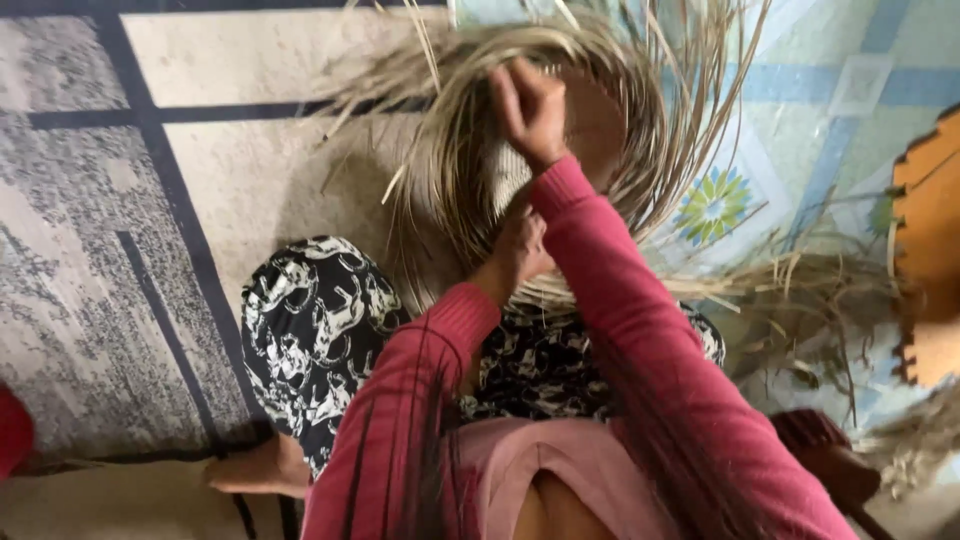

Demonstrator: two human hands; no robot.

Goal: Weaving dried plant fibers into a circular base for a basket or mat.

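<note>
Floor: grey and cream patterned rug (90, 250) is being seen on the left, a pale blue flowered mat (790, 150) on the right; the person is being seated between them, on black-and-white patterned cloth (310, 320) over the legs.
Right hand: the right hand (530, 110) is being closed over the upper rim of a half-woven straw basket (560, 130); the fingers are being curled around the strands, thumb side toward the lens.
Left hand: the left hand (520, 250) is being pressed against the lower part of the weave, just under the right forearm; whether its fingers are being clamped on strands cannot be told, since the red sleeve (620, 300) is hiding part of it.
Work piece: the straw basket is being held above the lap, between the two hands, its round opening being turned toward the viewer and slightly to the right; loose strands are fanning outward from the rim in all directions, the longest upward and to the right.
Open room: bare rug is lying to the left of the basket.
Edges: a heap of loose straw (800, 300) is lying near on the right, and an orange foam tile (930, 230) with a notched edge is being cut by the right border.
</note>
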